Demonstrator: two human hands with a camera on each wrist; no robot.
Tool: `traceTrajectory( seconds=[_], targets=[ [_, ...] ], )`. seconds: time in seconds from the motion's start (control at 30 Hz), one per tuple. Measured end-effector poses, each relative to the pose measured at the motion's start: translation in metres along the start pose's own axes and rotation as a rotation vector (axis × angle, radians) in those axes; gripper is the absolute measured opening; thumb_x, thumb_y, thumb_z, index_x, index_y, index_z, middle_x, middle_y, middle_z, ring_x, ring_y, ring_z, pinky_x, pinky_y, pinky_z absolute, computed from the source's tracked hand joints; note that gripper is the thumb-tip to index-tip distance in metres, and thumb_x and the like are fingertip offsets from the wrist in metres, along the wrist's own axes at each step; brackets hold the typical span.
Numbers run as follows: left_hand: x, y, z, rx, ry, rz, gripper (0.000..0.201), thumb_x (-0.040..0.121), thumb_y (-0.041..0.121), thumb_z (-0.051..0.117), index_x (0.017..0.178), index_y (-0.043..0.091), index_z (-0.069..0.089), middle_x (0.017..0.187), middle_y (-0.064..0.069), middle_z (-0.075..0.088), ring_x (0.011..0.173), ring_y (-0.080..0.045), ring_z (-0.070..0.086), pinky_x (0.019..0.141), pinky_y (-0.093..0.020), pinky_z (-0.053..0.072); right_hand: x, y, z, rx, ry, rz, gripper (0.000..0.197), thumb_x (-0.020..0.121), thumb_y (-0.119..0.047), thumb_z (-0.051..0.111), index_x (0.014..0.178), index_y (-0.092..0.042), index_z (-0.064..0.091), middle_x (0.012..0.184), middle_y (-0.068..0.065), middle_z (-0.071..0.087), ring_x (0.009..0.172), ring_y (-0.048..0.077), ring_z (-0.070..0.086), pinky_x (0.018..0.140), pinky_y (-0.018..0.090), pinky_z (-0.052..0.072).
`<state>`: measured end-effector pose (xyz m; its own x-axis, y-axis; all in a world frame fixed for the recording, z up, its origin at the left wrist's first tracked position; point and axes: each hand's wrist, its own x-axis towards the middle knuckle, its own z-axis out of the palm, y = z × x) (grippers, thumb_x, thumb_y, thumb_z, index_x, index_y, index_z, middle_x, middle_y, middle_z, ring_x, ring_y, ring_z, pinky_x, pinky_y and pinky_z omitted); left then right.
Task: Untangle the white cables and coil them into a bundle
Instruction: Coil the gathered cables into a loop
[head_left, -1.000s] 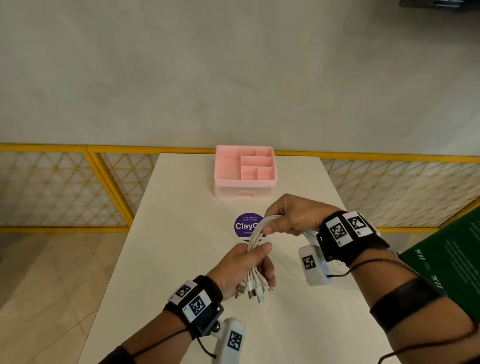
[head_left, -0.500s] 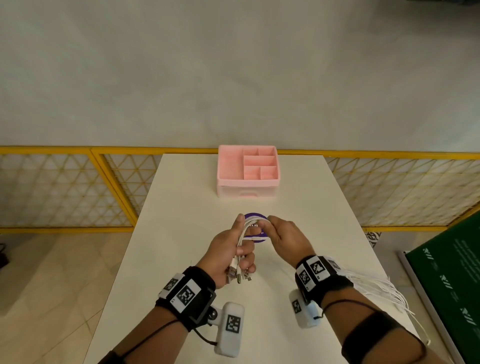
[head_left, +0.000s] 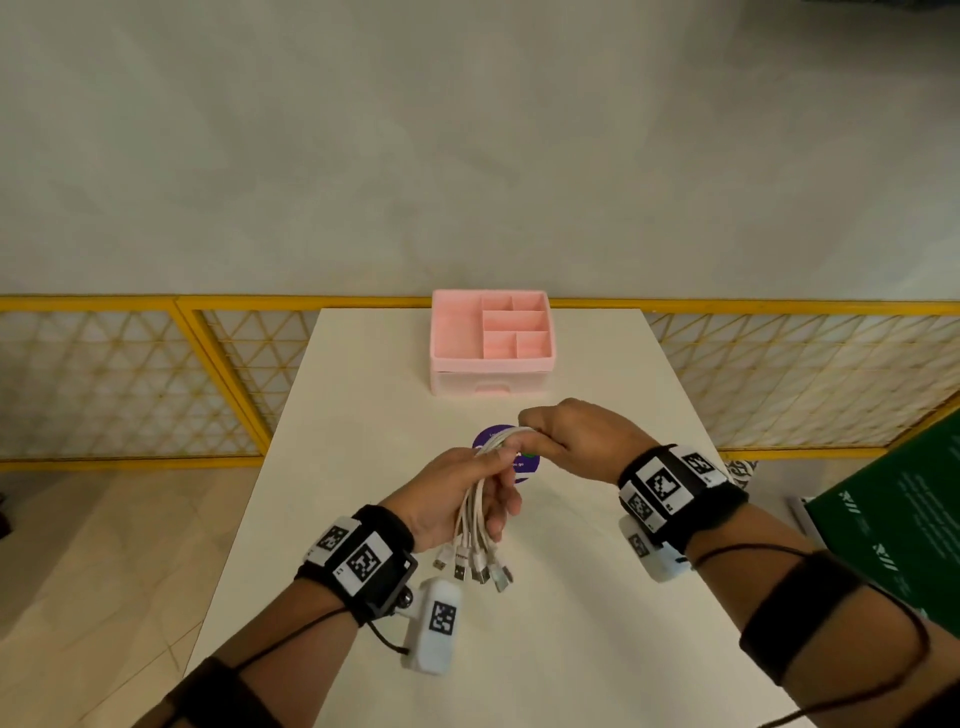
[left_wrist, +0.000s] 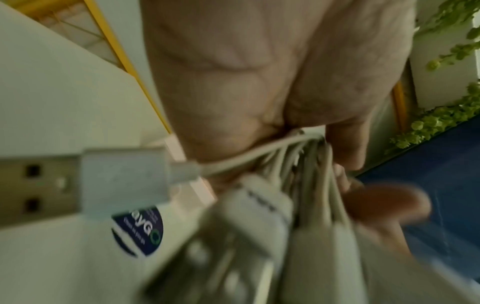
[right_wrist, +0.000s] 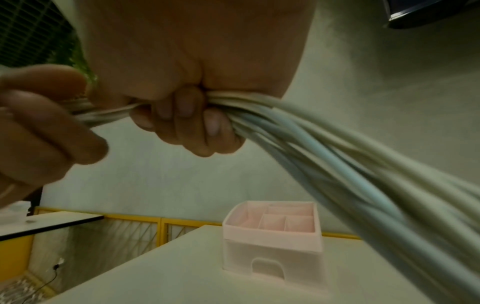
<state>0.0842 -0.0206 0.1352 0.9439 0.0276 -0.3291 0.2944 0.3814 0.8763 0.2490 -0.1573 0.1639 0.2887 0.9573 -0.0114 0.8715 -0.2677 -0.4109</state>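
Note:
A bunch of white cables (head_left: 475, 512) is held above the middle of the white table (head_left: 363, 395). My left hand (head_left: 457, 499) grips the bunch near its plug ends, and several USB plugs (head_left: 475, 566) dangle below the fist. My right hand (head_left: 566, 436) grips the same cables (right_wrist: 298, 127) just above and to the right, fingers curled round them. The cables arch between the two hands and trail off past the right palm in the right wrist view. One USB plug (left_wrist: 78, 181) fills the left wrist view, blurred.
A pink compartment organiser (head_left: 491, 340) with a drawer stands at the table's far end. A round purple sticker (head_left: 501, 452) lies on the table under the hands. Yellow mesh fencing (head_left: 130, 374) runs behind and to the left. A green board (head_left: 898, 525) stands at the right.
My right hand swung down toward me and back up and right, looping the cables round. The left hand kept its grip and shifted slightly, plug ends still hanging below it.

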Motion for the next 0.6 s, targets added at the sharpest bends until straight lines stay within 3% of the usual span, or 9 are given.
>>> traceTrajectory(
  seconds=[0.1,0.2,0.3,0.37,0.43,0.5,0.53,0.6],
  targets=[
    [0.001,-0.005,0.014,-0.106,0.025,-0.009,0.051,0.091,0.052,0.06,0.062,0.019,0.035,0.053,0.0,0.033,0.041,-0.012,0.029,0.048,-0.026,0.039,0.003,0.002,0.003,0.09,0.052,0.0,0.056,0.091,-0.067,0.034,0.076,-0.015,0.052,0.057,-0.008,0.048,0.054,0.01,0.044,0.057,0.033,0.039],
    [0.002,0.003,0.02,-0.257,0.064,0.001,0.054,0.094,0.059,0.051,0.061,0.021,0.029,0.052,0.005,0.017,0.04,-0.009,0.016,0.041,-0.022,0.025,0.004,0.002,0.02,0.358,0.187,0.07,0.054,0.092,-0.063,0.044,0.074,-0.013,0.052,0.057,-0.01,0.047,0.054,0.007,0.043,0.057,0.032,0.04],
    [0.004,0.015,0.022,-0.444,0.078,0.059,0.055,0.098,0.059,0.039,0.059,0.021,0.031,0.049,0.007,0.016,0.039,-0.009,0.011,0.038,-0.021,0.019,0.004,-0.001,0.057,0.427,0.36,0.182,0.044,0.098,-0.059,0.039,0.074,-0.023,0.043,0.058,-0.01,0.045,0.057,0.013,0.044,0.062,0.04,0.042],
    [0.005,0.022,0.023,-0.537,0.112,0.118,0.055,0.1,0.054,0.038,0.056,0.021,0.032,0.047,0.007,0.018,0.041,-0.01,0.008,0.037,-0.021,0.017,-0.003,-0.007,0.081,0.37,0.422,0.254,0.039,0.097,-0.063,0.031,0.084,-0.028,0.043,0.065,-0.009,0.055,0.063,0.022,0.054,0.063,0.043,0.046],
    [0.006,0.028,0.022,-0.568,0.162,0.159,0.054,0.101,0.049,0.039,0.056,0.021,0.03,0.047,0.006,0.017,0.042,-0.011,0.008,0.037,-0.021,0.017,-0.01,-0.01,0.111,0.348,0.378,0.31,0.043,0.094,-0.057,0.029,0.103,-0.02,0.05,0.082,0.003,0.07,0.078,0.032,0.064,0.067,0.043,0.05],
    [0.007,0.027,0.019,-0.564,0.233,0.187,0.053,0.102,0.046,0.04,0.057,0.021,0.028,0.049,0.005,0.016,0.04,-0.01,0.012,0.037,-0.022,0.018,-0.014,-0.016,0.134,0.363,0.321,0.351,0.041,0.084,-0.035,0.034,0.111,-0.011,0.052,0.094,0.011,0.072,0.084,0.034,0.065,0.071,0.043,0.052],
    [0.007,0.025,0.017,-0.57,0.269,0.199,0.052,0.102,0.046,0.041,0.058,0.021,0.027,0.05,0.005,0.016,0.039,-0.01,0.014,0.037,-0.022,0.018,-0.014,-0.019,0.144,0.395,0.311,0.354,0.035,0.084,-0.029,0.037,0.11,-0.012,0.054,0.092,0.01,0.071,0.081,0.031,0.064,0.07,0.043,0.053],
    [0.009,0.019,0.012,-0.605,0.315,0.218,0.053,0.101,0.047,0.041,0.057,0.021,0.027,0.051,0.005,0.016,0.038,-0.01,0.015,0.04,-0.023,0.017,-0.011,-0.031,0.15,0.498,0.268,0.358,0.018,0.094,-0.027,0.044,0.091,-0.013,0.056,0.078,0.004,0.064,0.068,0.021,0.058,0.065,0.038,0.05]
  ],
)
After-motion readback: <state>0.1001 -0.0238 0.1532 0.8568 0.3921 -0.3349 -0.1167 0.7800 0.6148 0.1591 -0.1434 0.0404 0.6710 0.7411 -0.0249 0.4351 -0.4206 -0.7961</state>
